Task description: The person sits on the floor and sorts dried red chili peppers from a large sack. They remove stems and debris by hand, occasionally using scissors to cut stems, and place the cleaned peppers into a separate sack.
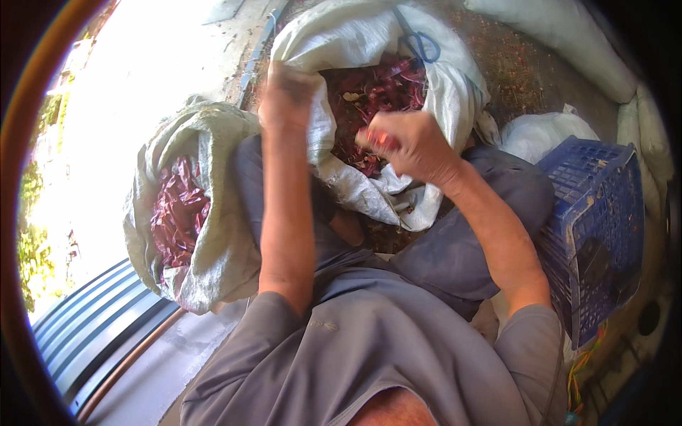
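A large white woven sack stands open between my legs, its mouth rolled back over dried red chili peppers. Above that opening, my right hand is closed around a red chili pepper, partly hidden by my fingers. Motion blurs my left hand at the sack's left rim; whether it holds anything does not show. A pair of dark-handled scissors rests on the far rim. By my left knee, a smaller woven sack holds more dried red chili peppers.
A blue plastic crate stands tilted by my right knee, with a white bag just beyond it. Full white sacks line the far right. Corrugated metal sheeting lies at lower left. Red bits litter the floor.
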Available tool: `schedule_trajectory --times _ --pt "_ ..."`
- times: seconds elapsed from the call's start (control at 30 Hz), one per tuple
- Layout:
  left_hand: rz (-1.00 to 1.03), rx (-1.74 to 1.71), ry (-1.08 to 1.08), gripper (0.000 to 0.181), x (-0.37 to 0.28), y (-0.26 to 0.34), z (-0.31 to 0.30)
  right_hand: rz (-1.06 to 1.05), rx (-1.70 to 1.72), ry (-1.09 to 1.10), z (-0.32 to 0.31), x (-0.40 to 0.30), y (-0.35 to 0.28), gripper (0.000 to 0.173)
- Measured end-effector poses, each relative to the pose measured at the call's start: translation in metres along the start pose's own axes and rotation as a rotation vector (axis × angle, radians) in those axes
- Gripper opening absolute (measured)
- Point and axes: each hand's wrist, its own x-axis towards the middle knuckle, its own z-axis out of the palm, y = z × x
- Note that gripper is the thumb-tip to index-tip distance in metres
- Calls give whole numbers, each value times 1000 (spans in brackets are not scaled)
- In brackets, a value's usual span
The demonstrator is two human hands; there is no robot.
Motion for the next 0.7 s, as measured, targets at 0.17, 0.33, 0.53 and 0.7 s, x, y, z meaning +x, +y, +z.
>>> schedule_trajectory --times 0.17,0.33,0.53,0.7 --pt "129 594 457 40 50 13 -13 627 609 555 -66 26 35 27" --pt "-93 1810 -8 52 26 -107 -61 615 794 687 -78 26 57 21" --pt "-222 2087 -107 43 34 -162 -117 744 737 657 -79 29 51 25" --pt "-136 2083 -111 46 22 -158 -122 698 708 621 -78 30 57 26"
